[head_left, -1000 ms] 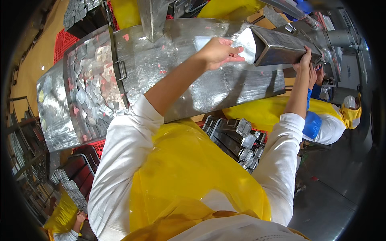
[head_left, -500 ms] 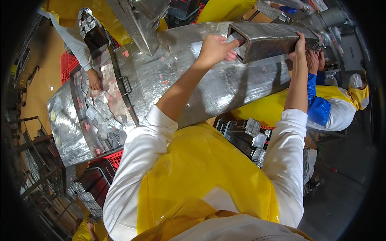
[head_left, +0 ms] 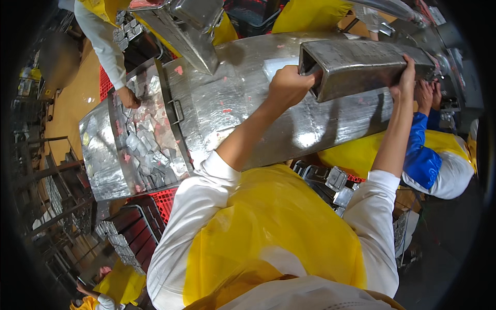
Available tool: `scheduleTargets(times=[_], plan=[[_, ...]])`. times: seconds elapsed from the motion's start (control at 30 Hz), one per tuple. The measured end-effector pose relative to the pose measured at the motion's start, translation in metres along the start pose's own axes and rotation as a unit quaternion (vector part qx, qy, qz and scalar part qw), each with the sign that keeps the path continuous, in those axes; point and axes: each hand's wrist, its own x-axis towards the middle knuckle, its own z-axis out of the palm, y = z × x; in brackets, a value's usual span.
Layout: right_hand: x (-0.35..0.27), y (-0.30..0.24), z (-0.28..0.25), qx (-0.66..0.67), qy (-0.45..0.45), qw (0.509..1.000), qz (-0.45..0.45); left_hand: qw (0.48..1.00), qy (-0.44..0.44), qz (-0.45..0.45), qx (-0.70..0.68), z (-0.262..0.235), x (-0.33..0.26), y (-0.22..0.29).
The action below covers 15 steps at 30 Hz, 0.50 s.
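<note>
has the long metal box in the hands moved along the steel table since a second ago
Cannot tell. The camera itself swung, so the metal box shifts in the picture, yet it lies over the same far end of the steel table, gripped at both ends.

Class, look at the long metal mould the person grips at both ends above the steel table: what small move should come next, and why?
Probably lower it onto the steel table and keep both hands on. The left hand grips the open end of the metal mould and the right hand the far end, so it appears lifted off the surface, with bare table directly beneath it.
</note>
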Motion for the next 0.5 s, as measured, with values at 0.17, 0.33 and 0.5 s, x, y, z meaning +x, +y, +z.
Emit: scheduleTargets(times=[0.17, 0.33, 0.5], plan=[[0.001, -0.014, -0.007, -0.035, 0.031, 0.999, -0.024, 0.995, -0.066, -0.002, 0.080, -0.023, -0.009, -0.005], [0.031, -0.026, -0.031, -0.013, -0.009, 1.000, 0.017, 0.991, -0.015, -0.114, 0.063, -0.095, -0.060, -0.095], [0.029, -0.020, -0.029, -0.035, 0.036, 0.998, -0.023, 0.672, -0.190, -0.348, 0.626, -0.112, -0.088, -0.095]])
